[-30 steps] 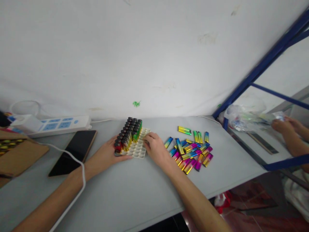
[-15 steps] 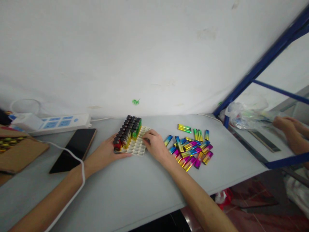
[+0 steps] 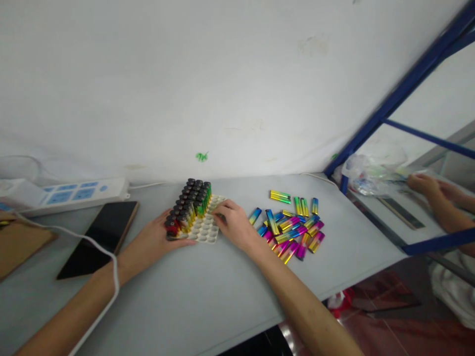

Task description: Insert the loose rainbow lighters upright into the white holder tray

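A pale tray with round pockets [image 3: 205, 232] rests on the grey table. Upright lighters with black tops [image 3: 190, 201] fill its left part in rows; the pockets on the right show bare. My left hand [image 3: 158, 237] wraps round the tray's left and near edge, closed on it. Over the tray's right side, my right hand [image 3: 232, 221] has its fingers bent together; whatever they may hold is hidden. Just right of that hand lies a loose pile of shiny coloured lighters [image 3: 291, 232], in yellow, blue, magenta and green.
A black phone [image 3: 100, 237] and a white power strip [image 3: 79, 194] lie at left, beside cardboard [image 3: 24, 244]. A white cable crosses my left forearm. Beyond the blue frame [image 3: 386, 96] at right, another person's hands [image 3: 426, 188] work near plastic bags [image 3: 361, 173].
The view has shifted slightly, so the tray, phone and pile sit further left. Both my hands keep nearly the same places at the tray. The other person's hands moved a little left.
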A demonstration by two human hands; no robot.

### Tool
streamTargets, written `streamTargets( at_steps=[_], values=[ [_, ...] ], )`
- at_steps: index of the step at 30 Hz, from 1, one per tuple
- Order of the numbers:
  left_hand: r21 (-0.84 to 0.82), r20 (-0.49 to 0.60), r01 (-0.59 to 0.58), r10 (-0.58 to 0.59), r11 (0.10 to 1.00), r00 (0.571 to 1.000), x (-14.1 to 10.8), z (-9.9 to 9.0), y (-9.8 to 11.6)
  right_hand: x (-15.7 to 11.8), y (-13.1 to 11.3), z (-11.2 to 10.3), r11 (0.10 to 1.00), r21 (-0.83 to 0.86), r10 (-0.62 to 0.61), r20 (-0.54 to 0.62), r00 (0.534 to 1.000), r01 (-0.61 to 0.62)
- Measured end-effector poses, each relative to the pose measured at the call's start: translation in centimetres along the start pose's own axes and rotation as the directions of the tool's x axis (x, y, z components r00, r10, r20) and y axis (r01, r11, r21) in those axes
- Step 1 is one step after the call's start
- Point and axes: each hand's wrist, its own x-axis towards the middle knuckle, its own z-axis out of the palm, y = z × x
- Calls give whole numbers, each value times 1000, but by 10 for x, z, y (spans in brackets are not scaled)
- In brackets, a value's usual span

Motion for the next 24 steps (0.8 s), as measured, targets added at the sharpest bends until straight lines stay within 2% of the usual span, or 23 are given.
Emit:
streamTargets(
  at_steps=[6,13,19,24],
  values=[
    [-2,-6,5,-5,1000,1000,4,-2,2,1,1,-20,1000,7,13,-233,972,-12],
    [18,19,29,-29,999,999,3,1,-3,-3,23,-68,990,122,110,-403,908,-66],
    [10,4,15,-15,1000,1000,4,10,-15,-22,23,-106,974,55,222,-420,880,-220],
    [-8,23,6,-6,1000,1000,3,4,-2,-81,17,-119,931,-150,257,-379,889,-333]
  ],
)
